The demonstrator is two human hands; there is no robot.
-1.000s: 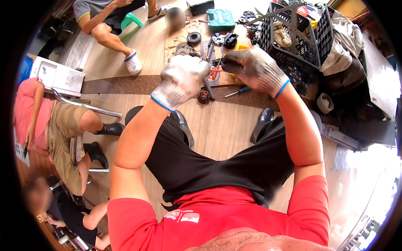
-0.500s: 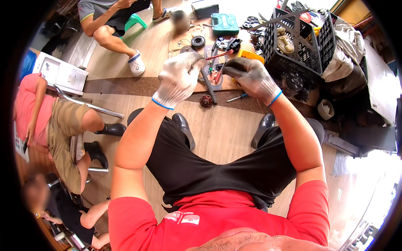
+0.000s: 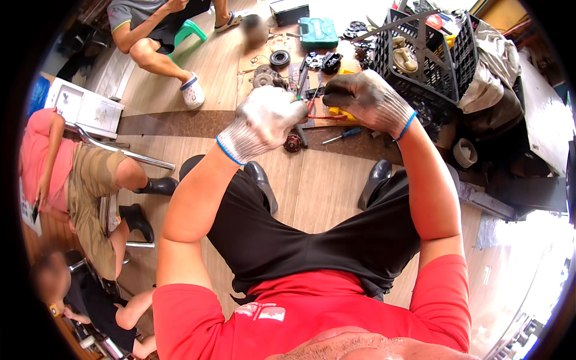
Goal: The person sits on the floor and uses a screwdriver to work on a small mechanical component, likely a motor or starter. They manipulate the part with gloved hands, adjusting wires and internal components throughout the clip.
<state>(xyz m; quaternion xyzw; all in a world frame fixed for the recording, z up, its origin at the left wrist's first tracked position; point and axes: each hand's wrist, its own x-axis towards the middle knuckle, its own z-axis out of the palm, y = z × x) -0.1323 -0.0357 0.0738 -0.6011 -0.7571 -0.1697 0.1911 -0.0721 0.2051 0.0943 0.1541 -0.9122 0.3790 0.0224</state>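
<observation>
My left hand [image 3: 262, 117], in a white knit glove with a blue cuff, is closed around a thin red strand [image 3: 327, 117] that looks like a wire. The strand's free end points right, passing below my right hand [image 3: 375, 102]. That hand wears a similar glove with dark, soiled fingers. Its fingers are pinched together, and what they hold, if anything, is hidden. Beneath my left fist a dark rod [image 3: 302, 137] shows partly, next to a small round red-brown part [image 3: 293, 143]. A blue-handled screwdriver [image 3: 351, 132] lies on the floor below my right hand.
Beyond my hands lie a black ring [image 3: 279, 58], a teal case [image 3: 318, 32] and a yellow object [image 3: 339, 113]. A black plastic crate [image 3: 384, 67] stands at the right, near a small white basket [image 3: 465, 153]. One person sits far left on a green stool [image 3: 189, 31]; two others sit at left.
The red strand has swung down from a raised slant to nearly level. My left hand has moved slightly down and right. My right hand has shifted slightly up and right, its wrist turned.
</observation>
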